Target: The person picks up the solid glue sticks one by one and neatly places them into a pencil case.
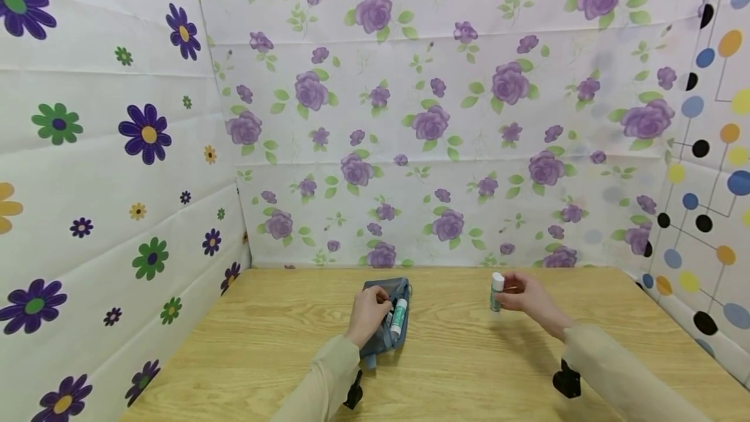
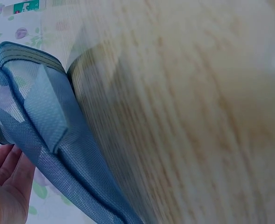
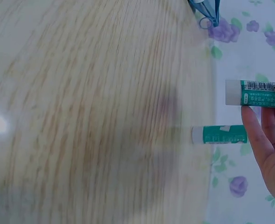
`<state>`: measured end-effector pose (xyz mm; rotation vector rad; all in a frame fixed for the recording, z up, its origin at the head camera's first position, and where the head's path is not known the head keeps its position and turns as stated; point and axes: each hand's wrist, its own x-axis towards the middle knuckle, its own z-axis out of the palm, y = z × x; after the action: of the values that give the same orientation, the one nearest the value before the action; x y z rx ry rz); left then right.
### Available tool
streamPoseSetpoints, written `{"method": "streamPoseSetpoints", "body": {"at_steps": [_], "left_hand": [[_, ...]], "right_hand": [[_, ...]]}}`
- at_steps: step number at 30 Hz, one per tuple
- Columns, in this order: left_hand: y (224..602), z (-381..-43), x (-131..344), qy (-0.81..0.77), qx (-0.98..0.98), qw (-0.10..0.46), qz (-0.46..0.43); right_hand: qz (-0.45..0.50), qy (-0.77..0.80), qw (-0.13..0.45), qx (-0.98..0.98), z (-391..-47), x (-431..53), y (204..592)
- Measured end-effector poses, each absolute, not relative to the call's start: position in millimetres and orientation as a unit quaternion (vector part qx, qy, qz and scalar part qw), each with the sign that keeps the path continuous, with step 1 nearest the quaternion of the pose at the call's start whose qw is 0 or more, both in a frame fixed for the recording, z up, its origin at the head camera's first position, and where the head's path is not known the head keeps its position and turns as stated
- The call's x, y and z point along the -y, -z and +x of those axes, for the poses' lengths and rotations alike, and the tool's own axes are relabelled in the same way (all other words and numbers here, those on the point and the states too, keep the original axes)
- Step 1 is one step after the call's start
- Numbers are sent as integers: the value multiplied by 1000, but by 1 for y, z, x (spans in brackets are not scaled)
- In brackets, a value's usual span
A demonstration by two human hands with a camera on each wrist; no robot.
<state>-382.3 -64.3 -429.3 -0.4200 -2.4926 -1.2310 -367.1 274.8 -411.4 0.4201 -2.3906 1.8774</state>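
Observation:
My left hand (image 1: 369,311) grips the left side of an unzipped blue mesh pouch (image 1: 379,344); the left wrist view has the fingers at the pouch wall. Inside it a glue stick (image 1: 400,316) with a green label and white ends leans toward the right side. Farther right, my right hand (image 1: 523,296) pinches a glue stick (image 3: 263,94) between thumb and fingers, its barcode showing in the right wrist view. Beyond it a second green-labelled glue stick (image 3: 223,134) stands upright on the table; from the head the two overlap.
The wood-grain table (image 1: 445,363) meets a wall sheet with purple roses (image 1: 433,122) at its back edge. Patterned sheets also hang on the left and right. Black wrist-worn devices (image 1: 567,381) hang below both sleeves.

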Motion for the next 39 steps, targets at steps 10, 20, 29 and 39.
{"method": "streamPoseSetpoints", "body": {"at_steps": [10, 20, 29, 39], "left_hand": [[430, -383, 63, 423, 879, 164, -144], [429, -383, 63, 424, 879, 162, -145], [430, -382, 64, 428, 878, 161, -141], [429, -383, 64, 433, 876, 158, -140]], "right_hand": [[148, -617, 25, 773, -369, -252, 401], [143, -618, 18, 773, -373, -236, 399], [138, -645, 0, 751, -374, -219, 394], [134, -661, 3, 738, -377, -203, 395]]}}
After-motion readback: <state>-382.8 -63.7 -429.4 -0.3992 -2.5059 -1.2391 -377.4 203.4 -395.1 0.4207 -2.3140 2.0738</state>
